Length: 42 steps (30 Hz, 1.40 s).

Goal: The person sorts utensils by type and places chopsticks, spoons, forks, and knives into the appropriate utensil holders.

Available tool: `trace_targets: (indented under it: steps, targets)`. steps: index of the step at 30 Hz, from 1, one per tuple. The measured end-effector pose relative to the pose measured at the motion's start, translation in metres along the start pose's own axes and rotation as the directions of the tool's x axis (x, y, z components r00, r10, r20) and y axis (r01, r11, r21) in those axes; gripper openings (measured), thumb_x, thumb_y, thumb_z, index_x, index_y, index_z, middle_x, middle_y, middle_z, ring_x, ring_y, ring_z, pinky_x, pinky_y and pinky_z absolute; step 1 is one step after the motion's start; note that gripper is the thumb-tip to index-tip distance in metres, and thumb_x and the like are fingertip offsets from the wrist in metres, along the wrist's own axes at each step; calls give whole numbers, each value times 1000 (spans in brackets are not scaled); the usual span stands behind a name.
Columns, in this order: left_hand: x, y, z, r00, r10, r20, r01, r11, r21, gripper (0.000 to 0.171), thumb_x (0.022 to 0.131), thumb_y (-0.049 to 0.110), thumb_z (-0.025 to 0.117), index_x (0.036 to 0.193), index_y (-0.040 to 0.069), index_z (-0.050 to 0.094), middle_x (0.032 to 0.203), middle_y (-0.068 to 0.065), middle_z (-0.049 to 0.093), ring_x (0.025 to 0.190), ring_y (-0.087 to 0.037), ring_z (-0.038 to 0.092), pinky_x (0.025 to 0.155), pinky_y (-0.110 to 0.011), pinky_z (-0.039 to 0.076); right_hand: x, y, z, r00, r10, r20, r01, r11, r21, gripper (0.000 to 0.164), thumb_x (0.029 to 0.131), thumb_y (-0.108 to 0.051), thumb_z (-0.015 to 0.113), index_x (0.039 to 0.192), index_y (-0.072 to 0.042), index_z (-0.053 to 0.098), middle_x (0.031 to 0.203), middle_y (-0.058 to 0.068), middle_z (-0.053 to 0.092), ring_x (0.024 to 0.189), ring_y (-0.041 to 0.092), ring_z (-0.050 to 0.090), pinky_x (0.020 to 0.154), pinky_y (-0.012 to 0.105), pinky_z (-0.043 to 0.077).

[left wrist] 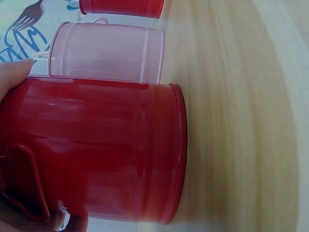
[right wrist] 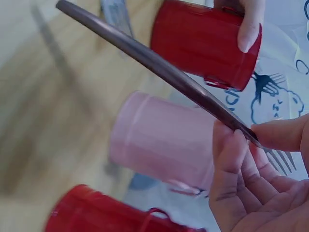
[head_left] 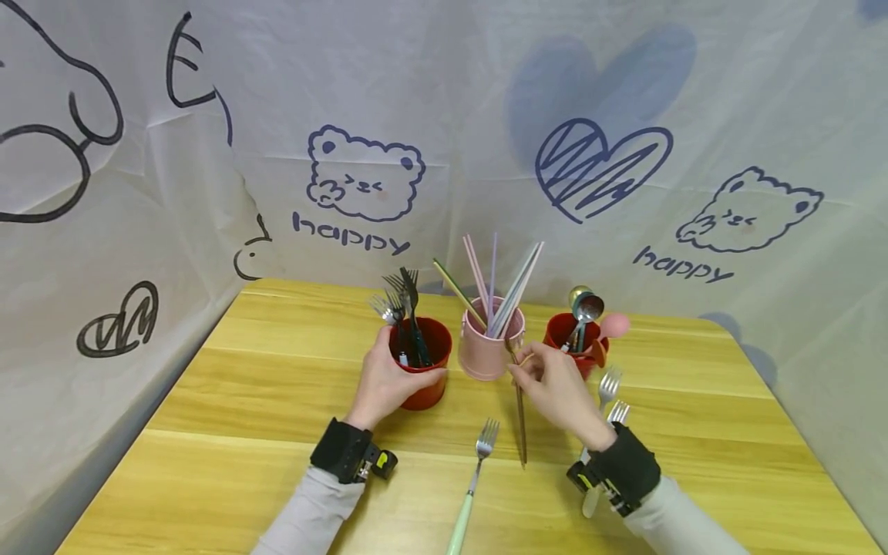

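My left hand [head_left: 388, 381] grips a red bucket [head_left: 425, 398] by its rim and side, with the thumb over the front. Several forks [head_left: 409, 297], some dark and some silver, stand in it with their tines up. In the right wrist view my right hand [right wrist: 260, 174] pinches a bronze-coloured fork [right wrist: 159, 67] near its tines, between thumb and fingers. The long handle slants away above the table. From the head view, this right hand is just in front of the pink bucket [head_left: 482, 358], and the fork's handle points down toward the person.
Straws [head_left: 513, 289] stand in the pink bucket. Right of it, another red bucket [head_left: 553, 330] holds several spoons [head_left: 590, 307]. A green-handled fork [head_left: 465, 501] lies at the front middle of the wooden table [head_left: 243, 385]. Silver forks [head_left: 610, 383] lie beside the right forearm.
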<state>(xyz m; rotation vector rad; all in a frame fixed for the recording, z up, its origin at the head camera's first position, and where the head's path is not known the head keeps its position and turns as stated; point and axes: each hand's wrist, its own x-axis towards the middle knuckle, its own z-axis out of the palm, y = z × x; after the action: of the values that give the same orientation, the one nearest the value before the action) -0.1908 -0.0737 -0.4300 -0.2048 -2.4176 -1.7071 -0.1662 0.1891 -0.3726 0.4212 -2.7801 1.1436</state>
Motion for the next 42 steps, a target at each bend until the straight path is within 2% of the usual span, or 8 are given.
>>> trace_targets:
  steps: [4,7,13,19,24,28,33,42]
  targets:
    - [0,1,-1,1000,3,-2,-3,1000,3,87,67,26,93,138,5,46,133,-16,63,120,-33,63,104,-53,53,12,-13,5,995,-74,-74,73,997,-15,6,90,-7,72,93,-5,67,75,6,73,62,8,64,57,18,47]
    - [0,1,-1,1000,3,1,-3,1000,9,87,68,26,93,138,5,45,133,-17,63,120,-33,63,104,-53,53,20,-25,9,985,-121,-122,119,993,-22,8,89,-8,74,92,-5,67,77,8,74,65,13,67,58,19,50]
    - [0,0,-1,1000,3,5,-3,1000,10,87,69,25,92,139,5,45,133,-16,63,120,-32,63,103,-51,54,40,-50,12,965,-183,-187,186,983,-5,10,90,-10,74,94,-4,67,80,10,76,68,19,70,61,22,55]
    - [0,1,-1,1000,0,5,-1,1000,12,89,69,26,93,140,5,44,134,-16,63,120,-33,63,104,-52,53,59,-75,10,928,-247,-278,269,962,44,12,92,-9,71,98,1,66,84,14,75,69,21,70,65,27,59]
    - [0,0,-1,1000,-7,7,7,1000,19,90,69,27,93,140,6,43,136,-15,62,121,-32,63,105,-52,53,68,-92,10,899,-263,-350,317,943,104,14,94,-9,69,102,1,66,87,15,74,72,23,68,67,24,58]
    - [-1,0,-1,1000,-7,13,7,1000,16,88,70,27,93,140,7,43,136,-14,62,121,-32,63,105,-52,52,73,-99,13,891,-247,-381,328,931,163,13,95,-9,69,102,0,66,88,14,74,74,23,68,69,24,58]
    - [-1,0,-1,1000,-2,16,2,1000,14,88,70,26,93,140,7,43,136,-15,62,121,-32,62,105,-53,52,76,-97,27,905,-233,-356,311,933,181,13,95,-11,69,103,-1,67,90,13,74,75,21,68,70,22,58]
    - [-1,0,-1,1000,-5,10,5,1000,10,87,69,25,93,138,5,45,133,-16,63,119,-32,63,104,-53,52,75,-75,59,966,-160,-203,180,980,80,19,93,-15,73,105,-2,67,90,13,76,78,24,72,72,35,63]
